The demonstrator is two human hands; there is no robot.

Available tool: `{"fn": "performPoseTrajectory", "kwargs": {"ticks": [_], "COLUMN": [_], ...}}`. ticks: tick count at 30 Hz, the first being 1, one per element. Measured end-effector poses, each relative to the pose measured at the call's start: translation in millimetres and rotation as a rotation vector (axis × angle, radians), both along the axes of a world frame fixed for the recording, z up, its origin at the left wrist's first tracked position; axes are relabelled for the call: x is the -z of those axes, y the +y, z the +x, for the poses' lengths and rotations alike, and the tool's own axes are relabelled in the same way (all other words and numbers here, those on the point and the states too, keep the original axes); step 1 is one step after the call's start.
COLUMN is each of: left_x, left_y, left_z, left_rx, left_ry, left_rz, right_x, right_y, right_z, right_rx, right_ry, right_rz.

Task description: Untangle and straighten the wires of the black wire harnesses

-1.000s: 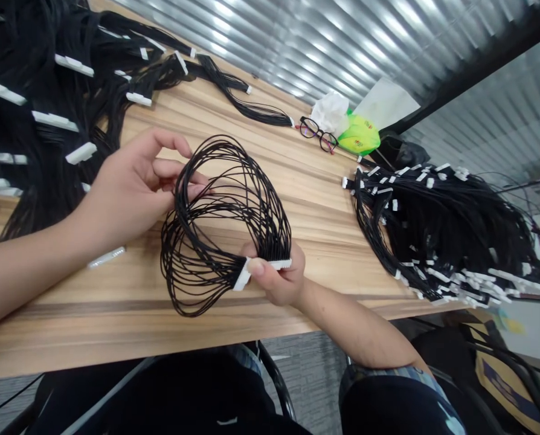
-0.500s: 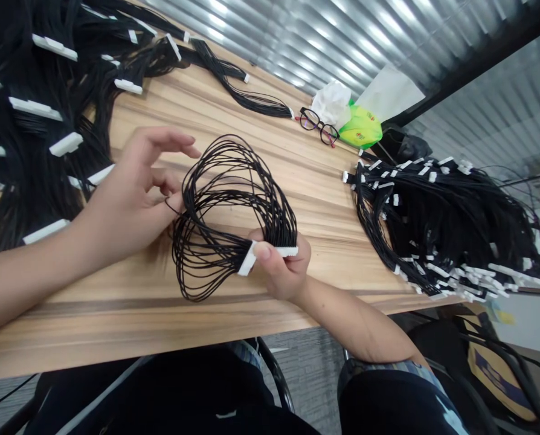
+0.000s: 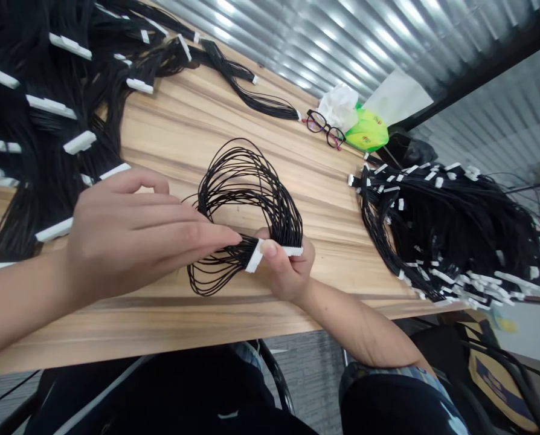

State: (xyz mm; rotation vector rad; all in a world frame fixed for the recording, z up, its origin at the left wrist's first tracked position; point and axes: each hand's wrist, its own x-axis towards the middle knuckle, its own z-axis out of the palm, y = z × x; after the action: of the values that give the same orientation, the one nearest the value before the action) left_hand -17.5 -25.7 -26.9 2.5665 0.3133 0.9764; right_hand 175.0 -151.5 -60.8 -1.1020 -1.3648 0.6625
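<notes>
Connector pinched in right hand, left hand pressing wires near table edge.

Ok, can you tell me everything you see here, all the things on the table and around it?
wooden table: one, light brown, under everything
looped wire bundle: one, black, middle of the table
white connector: one, white, at the end of that bundle
left wire pile: one, black with many white connectors, left side of the table
right wire pile: one, black with many white connectors, right side of the table
glasses: one pair, black and red, far edge of the table
tissue: one, white, beside the glasses
packet: one, green and yellow, beside the tissue
left hand: one, on the black wires
right hand: one, pinching the white connector
</notes>
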Motion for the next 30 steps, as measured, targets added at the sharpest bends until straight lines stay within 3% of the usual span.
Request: {"fn": "performPoseTrajectory", "kwargs": {"ticks": [4,12,15,20,24,27,30], "left_x": [-10.3,-8.8,-6.9,-8.3,-12.7,-14.7,-14.4], "left_y": [2.0,3.3,-0.2,-2.9,-0.5,-0.2,-1.0], "left_z": [-4.6,-5.6,1.1,9.6,9.5,7.3,3.8], "left_rx": [-0.006,0.026,0.027,0.101,0.229,0.228,0.142], "left_ry": [0.026,0.035,0.049,0.165,0.311,0.348,0.234], "left_rz": [0.364,0.413,0.292,-0.294,-0.568,-0.567,-0.379], "right_x": [-2.1,-5.0,-4.6,-10.6,-15.5,-16.0,-15.7], "right_y": [0.2,2.6,3.3,3.5,2.6,2.8,3.9], "right_z": [1.3,1.9,1.8,-0.7,-0.4,0.8,0.9], "right_rx": [0.006,-0.059,-0.052,-0.016,-0.004,-0.003,0.016], "right_ry": [-0.009,0.071,0.066,-0.087,-0.25,-0.294,-0.242], "right_rz": [-0.009,0.105,0.05,0.104,0.169,0.185,0.148]}}
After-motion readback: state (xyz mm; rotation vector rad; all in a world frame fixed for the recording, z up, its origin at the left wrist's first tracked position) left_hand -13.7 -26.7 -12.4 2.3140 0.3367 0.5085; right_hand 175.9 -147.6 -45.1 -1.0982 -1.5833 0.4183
